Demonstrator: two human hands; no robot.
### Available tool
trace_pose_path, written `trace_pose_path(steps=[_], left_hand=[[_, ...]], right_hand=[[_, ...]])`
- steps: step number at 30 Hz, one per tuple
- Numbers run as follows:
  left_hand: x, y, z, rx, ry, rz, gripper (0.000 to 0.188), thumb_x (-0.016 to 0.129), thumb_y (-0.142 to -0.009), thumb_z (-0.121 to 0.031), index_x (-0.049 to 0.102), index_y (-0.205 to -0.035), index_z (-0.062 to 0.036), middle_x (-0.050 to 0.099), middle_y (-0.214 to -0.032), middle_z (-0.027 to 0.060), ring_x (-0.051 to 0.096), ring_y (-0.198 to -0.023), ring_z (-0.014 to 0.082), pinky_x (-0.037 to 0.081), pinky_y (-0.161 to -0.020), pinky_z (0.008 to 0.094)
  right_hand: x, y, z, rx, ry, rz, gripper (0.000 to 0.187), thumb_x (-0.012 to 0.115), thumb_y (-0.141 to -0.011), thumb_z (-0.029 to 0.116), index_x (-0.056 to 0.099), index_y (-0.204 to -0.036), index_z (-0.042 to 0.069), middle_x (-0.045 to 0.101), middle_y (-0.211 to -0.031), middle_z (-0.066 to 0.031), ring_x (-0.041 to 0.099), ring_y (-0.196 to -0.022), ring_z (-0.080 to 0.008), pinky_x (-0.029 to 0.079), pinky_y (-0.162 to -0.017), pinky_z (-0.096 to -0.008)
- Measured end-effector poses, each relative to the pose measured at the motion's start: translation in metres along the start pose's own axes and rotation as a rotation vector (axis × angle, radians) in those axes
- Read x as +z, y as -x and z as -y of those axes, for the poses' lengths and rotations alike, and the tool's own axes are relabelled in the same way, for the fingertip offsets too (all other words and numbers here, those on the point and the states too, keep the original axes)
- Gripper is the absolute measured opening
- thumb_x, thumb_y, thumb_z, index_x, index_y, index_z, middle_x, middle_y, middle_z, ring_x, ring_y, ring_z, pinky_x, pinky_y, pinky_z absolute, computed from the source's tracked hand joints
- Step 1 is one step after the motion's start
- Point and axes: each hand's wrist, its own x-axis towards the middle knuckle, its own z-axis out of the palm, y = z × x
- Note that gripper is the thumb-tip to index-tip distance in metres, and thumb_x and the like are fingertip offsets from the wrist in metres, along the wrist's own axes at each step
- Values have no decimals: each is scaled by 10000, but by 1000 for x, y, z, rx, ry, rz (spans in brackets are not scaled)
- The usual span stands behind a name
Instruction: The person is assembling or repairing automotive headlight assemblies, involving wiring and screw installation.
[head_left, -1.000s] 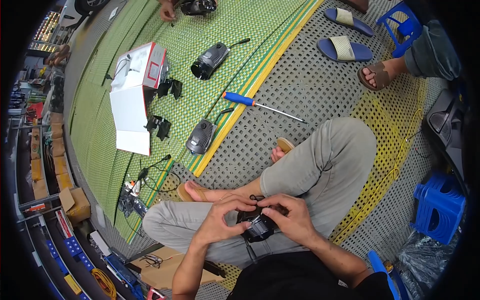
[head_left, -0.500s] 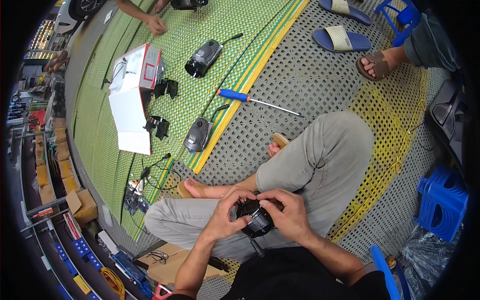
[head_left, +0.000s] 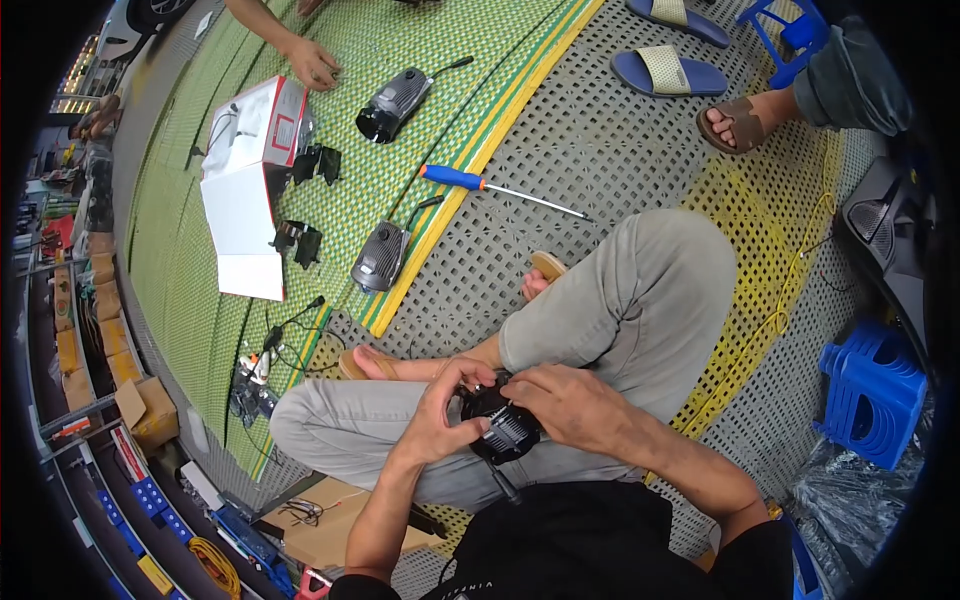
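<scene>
In my lap is a black finned lamp (head_left: 510, 436) with a short cable hanging from its lower end. My left hand (head_left: 445, 412) wraps its left side, thumb on the fins and fingers curled over the far edge. From the right, my right hand (head_left: 565, 400) is closed over the lamp's upper part, its fingertips pressed at the top; what they touch there is partly hidden. Two similar lamps lie on the green mat: a nearer one (head_left: 381, 257) and a farther one (head_left: 395, 105). Beyond my legs rests a blue-handled screwdriver (head_left: 455, 178).
An open white box (head_left: 240, 225) and black brackets (head_left: 299, 243) sit on the mat (head_left: 370, 190). Another person's hand (head_left: 314, 65) reaches above it. A sandalled foot (head_left: 737, 127), slippers (head_left: 668, 73) and a blue plastic stool (head_left: 872, 395) are to the right. Shelves (head_left: 95, 400) line the left.
My right hand has turned over the lamp's top, its back now more in view. The other person's hand has moved nearer the white box. The whole view has shifted slightly.
</scene>
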Motion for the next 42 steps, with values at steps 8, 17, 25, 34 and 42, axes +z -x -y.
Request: trace_pose_path(steps=[8, 17, 25, 34, 42], left_hand=[[1, -4, -12, -3, -195, 53, 511, 682, -716, -86, 583, -1209, 5, 566, -1170, 119, 543, -1142, 246, 419, -1044, 367], [-8, -3, -22, 20, -130, 174, 464, 736, -786, -114, 608, -1217, 1, 562, -1243, 142, 533, -1250, 281, 387, -1104, 396], [-3, -3, -28, -71, -207, 133, 463, 756, -755, -18, 638, -1202, -10, 592, -1240, 134, 552, -1248, 273, 406, -1100, 400], [-29, -2, -15, -190, 66, 178, 489, 764, -825, -104, 638, -1287, -7, 548, -1369, 143, 486, -1356, 263, 317, -1178, 411], [-45, -2, 2, -123, 295, 290, 551, 751, -860, -190, 608, -1344, 31, 508, -1470, 188, 413, -1438, 299, 251, -1220, 451]], right_hand=[[7, 7, 7, 27, 76, -105, 310, 720, -801, 19, 666, -1106, 34, 634, -1003, -106, 674, -914, -287, 598, -752, -398], [0, 4, 14, 69, 86, -41, 268, 709, -789, 11, 660, -1047, 69, 587, -980, -81, 642, -926, -245, 609, -720, -374], [2, 6, 14, 90, 111, -19, 261, 722, -763, 18, 646, -1004, 85, 571, -976, -59, 627, -941, -219, 609, -681, -336], [-7, -4, 2, 287, -513, -79, 316, 741, -871, 25, 691, -1180, 66, 702, -920, -116, 720, -807, -268, 563, -773, -386], [16, -8, 1, 193, -534, -150, 262, 721, -898, 54, 688, -1155, 17, 705, -1026, -134, 711, -918, -304, 555, -836, -411]])
